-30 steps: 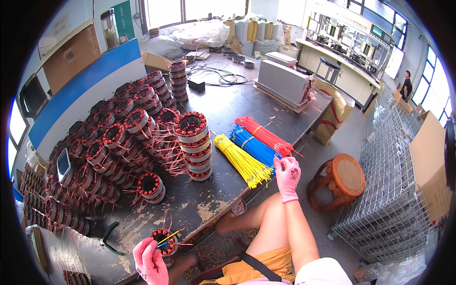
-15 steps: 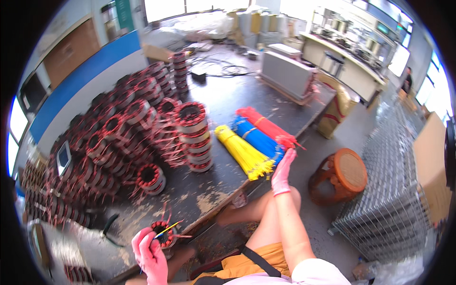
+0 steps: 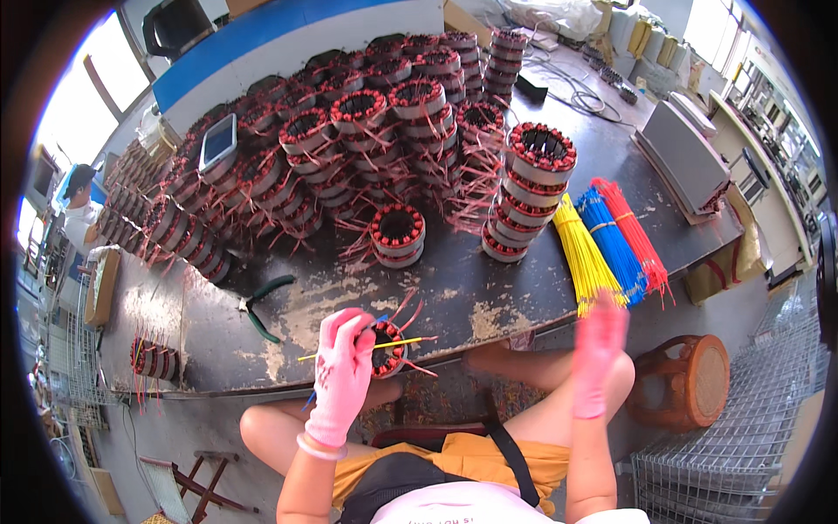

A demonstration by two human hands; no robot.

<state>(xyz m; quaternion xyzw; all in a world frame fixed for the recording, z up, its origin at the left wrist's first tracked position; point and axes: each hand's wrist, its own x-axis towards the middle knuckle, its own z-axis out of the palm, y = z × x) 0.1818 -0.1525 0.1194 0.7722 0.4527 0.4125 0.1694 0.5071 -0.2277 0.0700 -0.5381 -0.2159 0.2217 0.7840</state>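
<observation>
My gloved left hand [image 3: 339,375] is closed on a motor stator [image 3: 390,360], a ring with red windings and loose red leads, over the table's front edge. Across the ring lies a yellow wire [image 3: 408,342]. A blue wire [image 3: 312,400] pokes out under the hand. My gloved right hand [image 3: 601,349] is in the air just in front of the cut wire bundles, its fingers smeared by motion; whether it holds anything does not show. Side by side lie the yellow bundle [image 3: 583,249], the blue bundle [image 3: 609,234] and the red bundle [image 3: 632,227].
Stacked stators [image 3: 530,196] and a shorter pair [image 3: 397,237] stand behind my hands, with many more stacks beyond. Green-handled pliers [image 3: 262,310] lie at left. Beside my right knee is a brown drum-shaped stool [image 3: 681,384], near a wire-mesh cage [image 3: 733,467]. A person [image 3: 83,214] is far left.
The view has turned left, so the table's things sit farther right in the picture. My right hand has drawn back from the ends of the bundles. My left hand keeps the stator.
</observation>
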